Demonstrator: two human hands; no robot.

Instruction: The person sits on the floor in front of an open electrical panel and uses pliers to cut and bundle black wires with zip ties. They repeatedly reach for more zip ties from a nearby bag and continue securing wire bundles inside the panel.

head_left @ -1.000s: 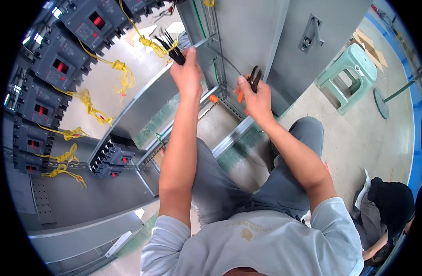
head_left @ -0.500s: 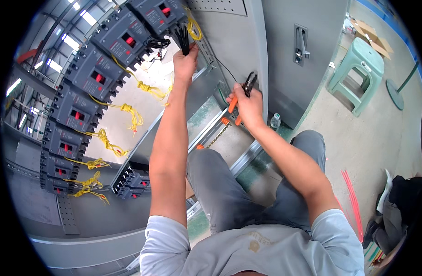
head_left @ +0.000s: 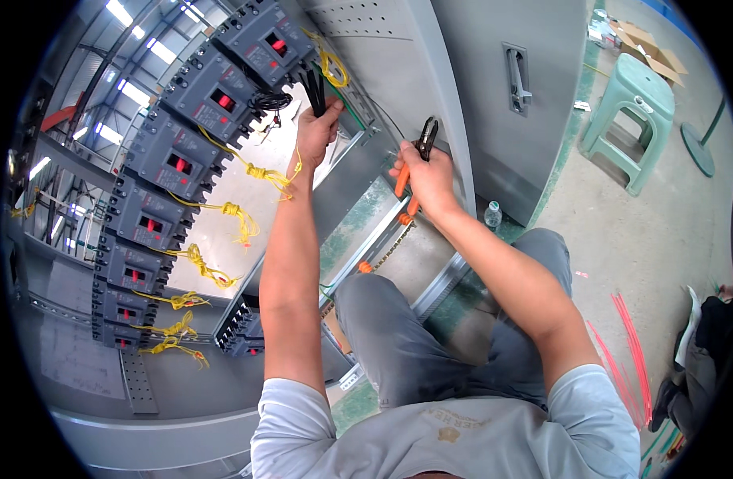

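Note:
My left hand [head_left: 316,134] is closed around a bundle of black wires [head_left: 315,89], which hangs beside the topmost grey circuit breaker [head_left: 255,49]. To the right, my right hand [head_left: 432,182] grips a pair of pliers [head_left: 402,179] with orange handles and dark jaws pointing up. A thin dark wire [head_left: 385,116] runs toward the fingers of my right hand; whether they pinch it is unclear. A coil of yellow wire [head_left: 333,69] hangs close above my left hand. Beside that breaker lies a coil of black wire [head_left: 271,101].
Several breakers with red toggles curve down the left, trailing tied yellow wires [head_left: 267,176]. A grey cabinet door [head_left: 518,152] stands at the right, with a bottle [head_left: 493,214] by its foot. Farther off are a green stool [head_left: 631,104], red strips [head_left: 634,355] and a person's dark clothing [head_left: 714,343].
The view has shifted slightly, so the breakers sit a little farther right. The pliers' jaws now point more upright. Both hands keep their holds, and a green wire shows beside my left hand.

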